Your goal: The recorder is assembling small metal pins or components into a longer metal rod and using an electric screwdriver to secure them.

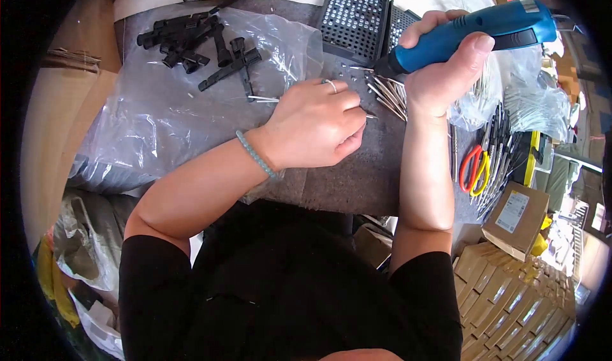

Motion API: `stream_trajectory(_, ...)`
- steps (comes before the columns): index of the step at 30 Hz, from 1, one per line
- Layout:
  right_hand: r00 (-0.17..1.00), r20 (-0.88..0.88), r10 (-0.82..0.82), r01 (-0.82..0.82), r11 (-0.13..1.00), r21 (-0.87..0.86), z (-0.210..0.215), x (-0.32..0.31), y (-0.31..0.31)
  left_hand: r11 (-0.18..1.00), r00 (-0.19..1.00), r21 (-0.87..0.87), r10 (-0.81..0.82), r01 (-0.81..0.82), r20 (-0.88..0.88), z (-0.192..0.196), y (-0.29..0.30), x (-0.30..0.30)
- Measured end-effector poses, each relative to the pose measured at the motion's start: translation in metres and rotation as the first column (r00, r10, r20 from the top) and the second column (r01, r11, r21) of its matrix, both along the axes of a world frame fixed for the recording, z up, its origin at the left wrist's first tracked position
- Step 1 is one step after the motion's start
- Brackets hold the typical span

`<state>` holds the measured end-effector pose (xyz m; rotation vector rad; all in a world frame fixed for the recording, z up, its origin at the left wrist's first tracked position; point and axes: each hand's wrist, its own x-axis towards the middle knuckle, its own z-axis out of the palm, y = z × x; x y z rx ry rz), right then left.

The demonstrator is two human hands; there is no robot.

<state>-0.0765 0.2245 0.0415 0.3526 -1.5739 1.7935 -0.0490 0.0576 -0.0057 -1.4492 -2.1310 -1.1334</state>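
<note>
My right hand grips a blue electric screwdriver, its dark tip pointing down-left toward a loose pile of thin metal pins on the grey mat. My left hand, with a ring and a bead bracelet, is closed on a small metal pin that pokes out by the fingertips. It rests on the mat just left of the pile. Another thin pin lies behind the left hand.
Black plastic parts lie on a clear plastic bag at the back left. A black tray of screws stands behind the hands. Red-handled scissors and dark tools lie at right. Cardboard boxes are stacked lower right.
</note>
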Motion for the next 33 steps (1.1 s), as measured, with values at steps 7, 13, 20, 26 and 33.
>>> stream_trajectory(7,1.0,0.015,0.005,-0.004,1.0,-0.018,-0.003,-0.002,-0.001,0.995,0.992,-0.018,0.103,-0.102,0.073,-0.001,0.001,-0.002)
stream_trajectory(13,0.992,0.103,-0.067,0.063,0.997,0.041,0.013,0.007,-0.005,0.961,0.958,0.029,0.27,-0.274,0.101,0.0,0.002,-0.007)
stream_trajectory(20,0.95,-0.05,0.307,-0.311,0.936,-0.164,0.027,0.016,0.0,0.972,0.966,0.04,0.227,-0.233,0.124,0.0,0.003,-0.009)
stream_trajectory(26,0.957,-0.047,0.287,-0.29,0.949,-0.123,0.027,0.019,-0.005,0.965,0.966,0.081,0.244,-0.251,0.087,-0.005,0.004,-0.01)
stream_trajectory(33,0.971,-0.027,0.239,-0.241,0.965,-0.1,0.029,0.021,-0.005,0.964,0.966,0.098,0.237,-0.247,0.107,-0.003,0.003,-0.01)
